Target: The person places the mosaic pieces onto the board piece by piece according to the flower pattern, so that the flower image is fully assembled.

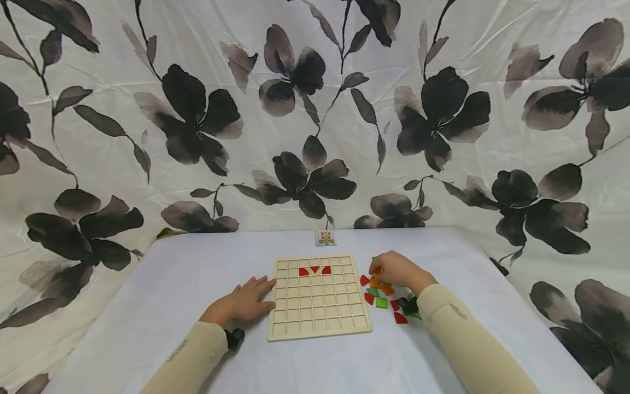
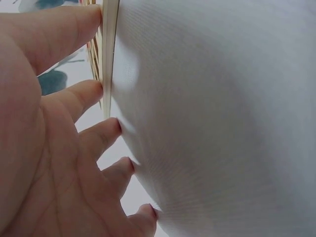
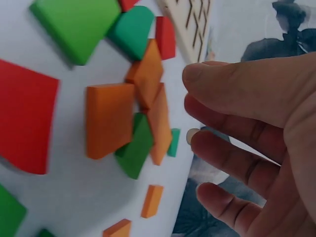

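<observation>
A square wooden grid board lies in the middle of the table, three red pieces set in its upper rows. With fingers spread, my left hand rests at the board's left side; in the left wrist view the thumb and index fingertips are right at its edge. My right hand is over the loose coloured pieces to the right of the board. In the right wrist view its thumb and bent fingers are close together, with no piece showing between them. Orange pieces lie nearest to it.
Green, red and orange tiles are scattered right of the board, some overlapping. A small card with a coloured pattern lies beyond the board near the table's far edge. A flower-printed cloth hangs behind the white table.
</observation>
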Motion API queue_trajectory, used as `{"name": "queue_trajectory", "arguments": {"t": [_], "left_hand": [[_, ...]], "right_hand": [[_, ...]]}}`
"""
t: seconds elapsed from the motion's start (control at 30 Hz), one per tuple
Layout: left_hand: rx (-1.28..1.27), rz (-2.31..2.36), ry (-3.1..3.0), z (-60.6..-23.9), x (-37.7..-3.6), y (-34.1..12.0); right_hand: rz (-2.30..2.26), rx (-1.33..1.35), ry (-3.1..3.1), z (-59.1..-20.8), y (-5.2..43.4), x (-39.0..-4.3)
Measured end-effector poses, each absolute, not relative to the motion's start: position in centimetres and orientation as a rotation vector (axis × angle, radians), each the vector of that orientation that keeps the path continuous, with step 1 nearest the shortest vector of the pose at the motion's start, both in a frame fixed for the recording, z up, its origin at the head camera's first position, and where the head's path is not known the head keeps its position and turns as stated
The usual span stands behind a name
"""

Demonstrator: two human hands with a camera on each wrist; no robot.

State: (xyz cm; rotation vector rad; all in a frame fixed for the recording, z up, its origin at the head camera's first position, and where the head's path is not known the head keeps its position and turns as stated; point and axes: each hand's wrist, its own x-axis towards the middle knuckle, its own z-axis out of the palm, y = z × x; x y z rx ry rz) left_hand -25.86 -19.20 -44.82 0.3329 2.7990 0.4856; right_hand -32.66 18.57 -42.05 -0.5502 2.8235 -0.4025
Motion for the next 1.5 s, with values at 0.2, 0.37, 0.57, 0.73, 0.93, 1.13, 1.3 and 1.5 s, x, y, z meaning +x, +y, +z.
{"name": "queue_trajectory", "arguments": {"t": [0.2,0.37,0.57,0.73,0.93,1.13,1.3,1.5], "left_hand": [[0.332,0.473,2.803,-44.8,-25.8,-19.3],[0.328,0.475,2.8,-44.8,-25.7,-19.4],[0.317,0.473,2.798,-45.0,-26.0,-19.4],[0.319,0.478,2.801,-45.4,-26.2,-19.4],[0.324,0.485,2.8,-45.3,-26.1,-19.4],[0.316,0.488,2.788,-45.1,-25.8,-19.3],[0.307,0.493,2.787,-44.9,-25.8,-19.3],[0.315,0.479,2.791,-45.2,-26.0,-19.6]], "right_hand": [[-0.406,-0.475,2.788,-42.8,18.5,-32.3],[-0.374,-0.474,2.811,-43.0,18.4,-32.2],[-0.33,-0.44,2.833,-42.7,18.2,-32.2],[-0.287,-0.471,2.84,-42.5,17.9,-32.0],[-0.295,-0.452,2.823,-42.8,17.8,-32.2],[-0.337,-0.428,2.806,-42.9,17.9,-32.3],[-0.351,-0.461,2.844,-42.4,17.7,-32.1],[-0.363,-0.559,2.895,-41.4,16.6,-32.0]]}}
